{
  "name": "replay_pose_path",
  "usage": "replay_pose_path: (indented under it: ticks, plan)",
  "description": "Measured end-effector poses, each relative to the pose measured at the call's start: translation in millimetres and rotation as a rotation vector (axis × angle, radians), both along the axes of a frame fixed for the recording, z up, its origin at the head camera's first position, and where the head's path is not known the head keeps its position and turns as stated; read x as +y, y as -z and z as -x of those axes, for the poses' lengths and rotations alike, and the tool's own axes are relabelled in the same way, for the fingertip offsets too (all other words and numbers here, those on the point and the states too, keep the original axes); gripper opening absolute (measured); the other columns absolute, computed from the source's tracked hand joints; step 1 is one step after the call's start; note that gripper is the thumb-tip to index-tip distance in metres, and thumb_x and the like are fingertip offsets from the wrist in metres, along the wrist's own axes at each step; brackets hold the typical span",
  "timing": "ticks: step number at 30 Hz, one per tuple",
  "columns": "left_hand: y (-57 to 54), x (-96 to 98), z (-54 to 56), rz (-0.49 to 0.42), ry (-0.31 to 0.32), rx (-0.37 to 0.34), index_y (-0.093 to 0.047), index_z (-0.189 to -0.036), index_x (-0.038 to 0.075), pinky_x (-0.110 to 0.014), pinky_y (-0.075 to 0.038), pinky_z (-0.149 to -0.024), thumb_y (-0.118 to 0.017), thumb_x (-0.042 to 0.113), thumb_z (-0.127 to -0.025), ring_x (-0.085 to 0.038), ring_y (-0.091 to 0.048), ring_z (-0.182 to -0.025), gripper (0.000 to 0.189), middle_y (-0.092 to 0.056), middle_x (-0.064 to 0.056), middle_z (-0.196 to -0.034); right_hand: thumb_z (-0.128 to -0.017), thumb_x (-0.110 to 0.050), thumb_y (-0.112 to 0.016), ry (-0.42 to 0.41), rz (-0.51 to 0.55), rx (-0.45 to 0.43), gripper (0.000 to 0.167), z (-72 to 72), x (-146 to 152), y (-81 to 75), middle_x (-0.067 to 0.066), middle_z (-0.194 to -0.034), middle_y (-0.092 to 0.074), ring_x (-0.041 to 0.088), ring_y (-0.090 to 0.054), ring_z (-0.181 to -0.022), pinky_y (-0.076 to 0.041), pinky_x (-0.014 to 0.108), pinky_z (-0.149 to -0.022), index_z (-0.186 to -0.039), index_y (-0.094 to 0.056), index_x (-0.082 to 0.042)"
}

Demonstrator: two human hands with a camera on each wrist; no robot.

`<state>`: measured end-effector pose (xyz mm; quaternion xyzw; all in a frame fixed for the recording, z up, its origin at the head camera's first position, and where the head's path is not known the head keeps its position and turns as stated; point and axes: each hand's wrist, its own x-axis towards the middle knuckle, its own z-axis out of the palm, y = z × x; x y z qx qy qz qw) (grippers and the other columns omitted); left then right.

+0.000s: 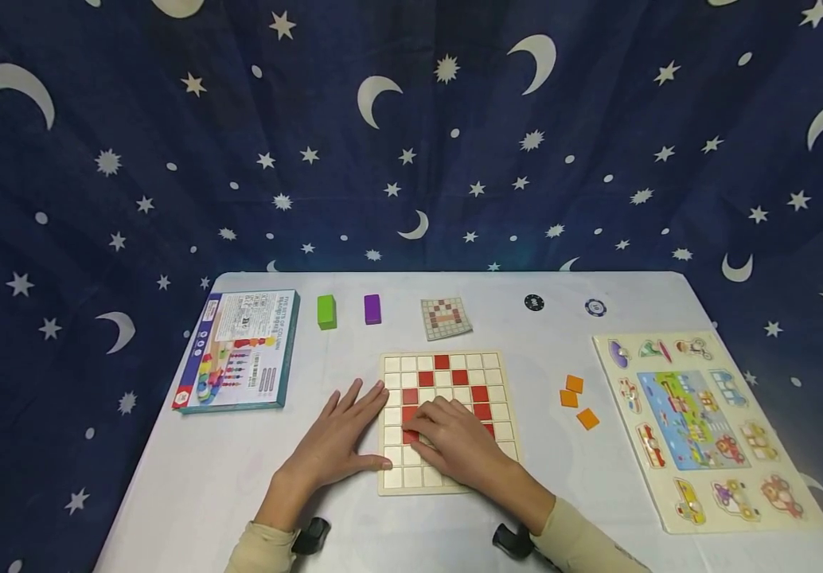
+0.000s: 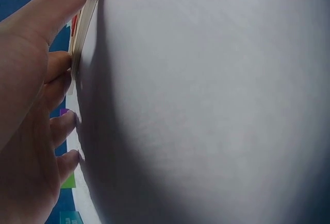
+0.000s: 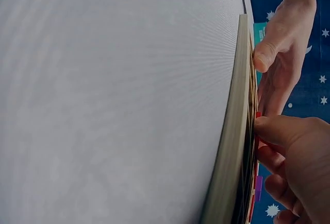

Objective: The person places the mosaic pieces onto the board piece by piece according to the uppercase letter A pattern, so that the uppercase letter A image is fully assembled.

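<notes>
A square wooden grid board [image 1: 411, 477] lies in front of me, with red tiles [image 1: 442, 362] set in an arch among its pale cells. My left hand [image 1: 336, 438] rests along the board's left edge, fingers spread and thumb at the lower left. In the left wrist view its thumb and fingers touch the board's side. My right hand [image 1: 458, 438] is over the middle of the board, covering several cells. Its thumb and bent fingers pinch a red tile [image 3: 258, 115] at the arch's lower left, partly hidden by the fingers.
A small pattern card [image 1: 446, 318] lies behind the board. Further left are a purple block [image 1: 372, 309], a green block [image 1: 327, 312] and a boxed game [image 1: 239, 350]. Orange tiles [image 1: 587, 419], two chips [image 1: 534, 302] and a picture puzzle [image 1: 698, 422] are on the right.
</notes>
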<state>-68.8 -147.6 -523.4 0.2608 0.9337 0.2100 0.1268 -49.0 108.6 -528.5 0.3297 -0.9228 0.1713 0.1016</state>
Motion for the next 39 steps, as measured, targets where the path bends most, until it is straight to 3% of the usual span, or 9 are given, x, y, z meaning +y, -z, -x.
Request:
replay_pose_path:
  ticks: [8, 15, 21, 26, 33, 39]
  plan:
    - [-0.3, -1.0, -0.5, 0.003, -0.002, -0.013, -0.034, -0.169, 0.019, -0.062, -0.020, -0.136, -0.082, 0.067, -0.081, -0.035, -0.019, -0.168, 0.111, -0.031, 0.002, -0.177, -0.094, -0.034, -0.081, 0.051, 0.044, -0.056, 0.023, -2.8, 17.8, -8.2, -0.011, -0.111, -0.071, 0.009, -0.063, -0.102, -0.058, 0.031, -0.089, -0.116, -0.081, -0.026]
    - [-0.3, -0.7, 0.2, -0.004, -0.004, -0.014, -0.034, -0.169, 0.019, -0.063, -0.019, -0.136, -0.084, 0.065, -0.080, -0.034, -0.018, -0.169, 0.112, -0.031, 0.002, -0.177, -0.090, -0.022, -0.084, 0.204, 0.127, -0.012, 0.024, 4.6, 86.9, -11.7, -0.004, -0.112, -0.073, 0.014, -0.064, -0.101, -0.057, 0.039, -0.086, -0.113, -0.082, -0.021]
    - [1.4, -0.9, 0.2, -0.008, -0.004, -0.023, -0.033, -0.169, 0.019, -0.063, -0.019, -0.136, -0.084, 0.065, -0.080, -0.034, -0.017, -0.169, 0.112, -0.030, 0.003, -0.177, -0.088, -0.016, -0.084, 0.348, 0.034, -0.040, 0.033, 5.3, 157.3, -11.1, 0.005, -0.120, -0.073, 0.023, -0.064, -0.104, -0.054, 0.046, -0.087, -0.120, -0.078, -0.013]
    - [1.7, -1.1, 0.2, -0.007, -0.006, -0.025, -0.033, -0.169, 0.019, -0.063, -0.018, -0.137, -0.084, 0.065, -0.080, -0.034, -0.017, -0.169, 0.112, -0.030, 0.003, -0.178, -0.086, -0.014, -0.083, 0.438, -0.061, -0.091, 0.038, -0.7, 192.5, -11.7, 0.011, -0.119, -0.073, 0.029, -0.064, -0.104, -0.053, 0.051, -0.087, -0.123, -0.077, -0.008]
    - [0.8, -1.2, 0.1, -0.004, 0.001, -0.020, -0.033, -0.169, 0.018, -0.063, -0.019, -0.136, -0.083, 0.065, -0.080, -0.034, -0.017, -0.169, 0.112, -0.030, 0.002, -0.178, -0.085, -0.012, -0.084, 0.444, -0.089, -0.075, 0.037, -3.9, 204.9, -8.8, 0.009, -0.113, -0.074, 0.022, -0.060, -0.092, -0.050, 0.044, -0.078, -0.121, -0.078, -0.008]
    - [0.3, -1.9, 0.0, 0.004, 0.007, -0.009, -0.033, -0.169, 0.018, -0.063, -0.020, -0.136, -0.083, 0.066, -0.081, -0.035, -0.018, -0.168, 0.112, -0.031, 0.002, -0.177, -0.084, -0.011, -0.085, 0.414, -0.041, -0.047, 0.035, 0.4, 192.7, -10.8, 0.008, -0.110, -0.075, 0.024, -0.063, -0.095, -0.051, 0.045, -0.078, -0.119, -0.079, -0.008]
